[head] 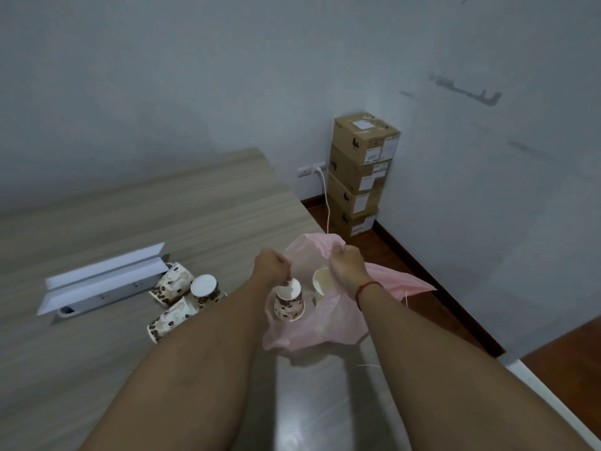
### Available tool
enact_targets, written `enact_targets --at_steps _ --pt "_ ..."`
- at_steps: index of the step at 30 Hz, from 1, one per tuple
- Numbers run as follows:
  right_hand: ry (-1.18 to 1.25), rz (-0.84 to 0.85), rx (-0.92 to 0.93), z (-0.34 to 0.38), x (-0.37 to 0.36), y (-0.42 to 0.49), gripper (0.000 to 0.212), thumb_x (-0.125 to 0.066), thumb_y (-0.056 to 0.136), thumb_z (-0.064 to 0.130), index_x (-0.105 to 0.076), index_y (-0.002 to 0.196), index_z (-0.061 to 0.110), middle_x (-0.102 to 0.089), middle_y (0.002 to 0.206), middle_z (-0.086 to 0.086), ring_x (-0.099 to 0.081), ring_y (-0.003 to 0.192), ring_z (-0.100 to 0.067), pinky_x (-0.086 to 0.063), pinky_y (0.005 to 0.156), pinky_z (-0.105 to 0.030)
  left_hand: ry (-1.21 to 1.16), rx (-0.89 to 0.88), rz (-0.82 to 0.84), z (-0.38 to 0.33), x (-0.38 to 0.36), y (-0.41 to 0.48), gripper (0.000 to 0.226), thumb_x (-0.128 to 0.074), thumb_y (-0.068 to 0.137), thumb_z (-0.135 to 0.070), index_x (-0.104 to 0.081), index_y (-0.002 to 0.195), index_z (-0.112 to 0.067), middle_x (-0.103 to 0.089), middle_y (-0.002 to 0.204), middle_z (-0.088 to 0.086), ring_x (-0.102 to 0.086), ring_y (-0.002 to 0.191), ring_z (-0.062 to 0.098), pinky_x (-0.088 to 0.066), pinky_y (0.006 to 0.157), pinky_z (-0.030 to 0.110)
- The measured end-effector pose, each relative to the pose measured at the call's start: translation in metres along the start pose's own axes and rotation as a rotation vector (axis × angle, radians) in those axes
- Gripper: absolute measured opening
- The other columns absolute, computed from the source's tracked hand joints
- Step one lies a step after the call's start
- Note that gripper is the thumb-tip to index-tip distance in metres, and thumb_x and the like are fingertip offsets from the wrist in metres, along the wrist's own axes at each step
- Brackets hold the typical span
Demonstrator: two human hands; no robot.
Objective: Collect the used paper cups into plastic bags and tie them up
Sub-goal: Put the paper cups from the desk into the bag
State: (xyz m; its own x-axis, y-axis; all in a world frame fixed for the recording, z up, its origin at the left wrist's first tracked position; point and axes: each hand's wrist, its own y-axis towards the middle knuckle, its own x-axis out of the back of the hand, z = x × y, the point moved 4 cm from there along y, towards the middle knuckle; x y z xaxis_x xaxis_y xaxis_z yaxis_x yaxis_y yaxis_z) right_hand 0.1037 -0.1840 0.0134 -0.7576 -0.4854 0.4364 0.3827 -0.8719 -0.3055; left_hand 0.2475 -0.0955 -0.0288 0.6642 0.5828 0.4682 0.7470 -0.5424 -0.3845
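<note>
Mid-loading step: both hands are at the mouth of the pink plastic bag (320, 323), which lies on the wooden table (97, 369) near its right edge. Right hand (346, 266) is clenched on the bag's upper rim, lifting it open. Left hand (271, 265) is closed too, fingers pinched at the rim of a coffee-print cup (289, 304) that looks to be sitting base-up inside the bag; I can't tell whether the hand grips the cup, the film, or both. A second cup (320, 283) is also in the bag, lying tilted with its white inside showing, just beside the right hand. Still outside: a cluster of three cups (182, 292) on the table to the left of the bag, partly hidden behind the left forearm, at least two tipped on their sides. So roughly two in, three to go, tying not started. Next move, I'd say: let go with the left hand, reach left for the cluster while the right keeps the mouth open, then gather the rim and knot. Watch-outs: the film is thin and floppy, so the mouth will collapse if the right hand lets go; the tipped cups can roll. Also around: an open cable hatch (107, 284) in the tabletop behind the cluster, a stack of cardboard boxes (359, 177) in the far corner, and a white cord (327, 203) from the wall socket. None of it blocks the reach.
</note>
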Motion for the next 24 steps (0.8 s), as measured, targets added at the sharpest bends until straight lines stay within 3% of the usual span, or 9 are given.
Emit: enact_targets --at_steps 2,4,8,13,18,21,24 --pt "-0.018 0.010 0.026 0.009 -0.011 -0.002 0.046 -0.029 0.103 0.024 -0.048 0.130 -0.007 -0.052 0.134 -0.023 -0.049 0.126 -0.034 -0.037 0.106 -0.036 0.072 -0.032 -0.050 0.002 0.023 -0.001 0.029 -0.060 0.091 -0.008 -0.061 0.062 -0.004 -0.064 0.067 0.018 -0.064 0.052 0.024 -0.057 0.052 0.031" --pt "-0.034 0.024 0.042 0.018 -0.023 -0.005 0.046 -0.029 0.103 0.024 -0.048 0.130 -0.008 -0.051 0.136 -0.024 -0.047 0.128 -0.036 -0.036 0.107 -0.037 0.177 -0.079 -0.126 0.004 0.049 0.001 0.024 -0.061 0.088 -0.012 -0.070 0.070 0.002 -0.070 0.078 0.024 -0.070 0.072 0.033 -0.059 0.068 0.038" --pt "-0.048 0.064 0.075 0.025 -0.049 -0.007 0.046 -0.029 0.102 0.025 -0.053 0.124 -0.008 -0.054 0.131 -0.026 -0.050 0.123 -0.036 -0.038 0.101 -0.033 0.362 -0.102 -0.284 0.017 0.091 -0.001 0.019 -0.061 0.083 -0.017 -0.072 0.096 -0.008 -0.070 0.108 0.016 -0.065 0.105 0.032 -0.052 0.090 0.037" --pt "-0.069 0.091 0.050 0.020 -0.065 -0.008 0.046 -0.030 0.102 0.025 -0.052 0.125 -0.008 -0.053 0.132 -0.026 -0.050 0.124 -0.037 -0.038 0.102 -0.035 0.593 0.067 -0.171 0.052 0.103 0.011 0.062 -0.063 0.084 -0.025 -0.043 0.141 -0.014 -0.042 0.145 0.015 -0.039 0.136 0.033 -0.038 0.110 0.042" --pt "-0.096 0.087 0.032 0.017 -0.067 -0.003 0.048 -0.029 0.102 0.027 -0.048 0.130 -0.007 -0.050 0.136 -0.025 -0.047 0.128 -0.036 -0.036 0.105 -0.033 0.606 0.152 -0.035 0.088 0.101 0.028 0.076 -0.064 0.087 -0.025 -0.023 0.151 -0.019 -0.020 0.158 0.015 -0.016 0.147 0.035 -0.021 0.119 0.041" --pt "-0.109 0.084 0.023 0.013 -0.067 0.000 0.049 -0.029 0.102 0.028 -0.047 0.131 -0.007 -0.049 0.138 -0.025 -0.045 0.129 -0.036 -0.034 0.106 -0.034 0.623 0.078 -0.036 0.102 0.098 0.033 0.068 -0.066 0.086 -0.024 -0.035 0.146 -0.019 -0.037 0.151 0.008 -0.033 0.141 0.029 -0.030 0.114 0.035" --pt "-0.101 0.086 0.020 0.007 -0.066 0.003 0.049 -0.029 0.102 0.028 -0.049 0.128 -0.007 -0.051 0.135 -0.026 -0.047 0.127 -0.037 -0.036 0.108 -0.038 0.673 0.025 -0.151 0.107 0.096 0.030 0.058 -0.069 0.082 -0.035 -0.048 0.135 -0.024 -0.046 0.138 0.014 -0.044 0.130 0.033 -0.040 0.107 0.041"
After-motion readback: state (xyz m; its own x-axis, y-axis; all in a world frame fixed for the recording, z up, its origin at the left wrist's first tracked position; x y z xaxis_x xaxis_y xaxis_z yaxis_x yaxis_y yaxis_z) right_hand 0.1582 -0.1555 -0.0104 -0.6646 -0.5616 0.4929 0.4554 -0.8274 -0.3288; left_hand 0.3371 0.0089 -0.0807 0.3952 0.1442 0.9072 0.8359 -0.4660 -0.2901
